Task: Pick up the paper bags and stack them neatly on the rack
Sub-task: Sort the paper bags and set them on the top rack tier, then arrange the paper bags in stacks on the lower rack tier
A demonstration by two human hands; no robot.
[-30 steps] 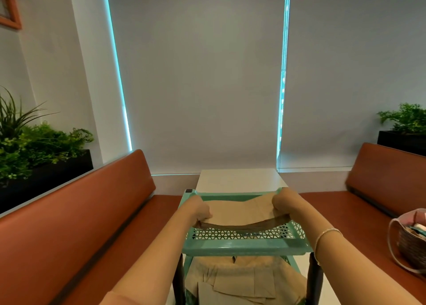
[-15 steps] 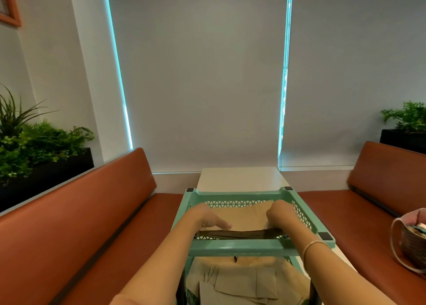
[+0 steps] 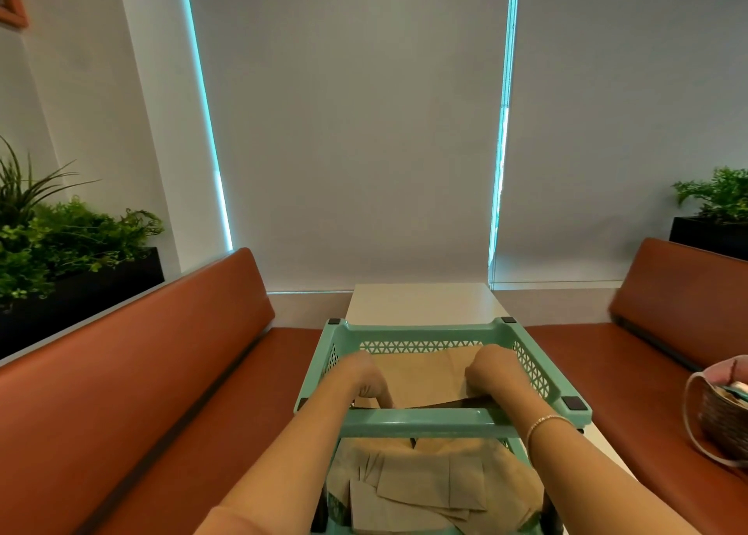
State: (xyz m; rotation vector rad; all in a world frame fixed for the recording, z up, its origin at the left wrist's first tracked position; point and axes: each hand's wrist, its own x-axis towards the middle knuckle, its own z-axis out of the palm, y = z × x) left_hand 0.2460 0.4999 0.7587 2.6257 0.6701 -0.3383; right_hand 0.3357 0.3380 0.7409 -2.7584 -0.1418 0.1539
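A brown paper bag (image 3: 421, 376) is laid flat in the top tray of the mint-green rack (image 3: 421, 417), pinched at its near corners by the left hand (image 3: 364, 376) and right hand (image 3: 489, 370). More paper bags (image 3: 429, 490) are piled in the tray below.

You've got a mint-green rack (image 3: 425, 416) w/ triangle-cutout walls, tan paper bags (image 3: 421, 376), rust-orange benches (image 3: 170, 364) left & right, white table (image 3: 421, 302), grey blinds (image 3: 352, 130) edged cyan.
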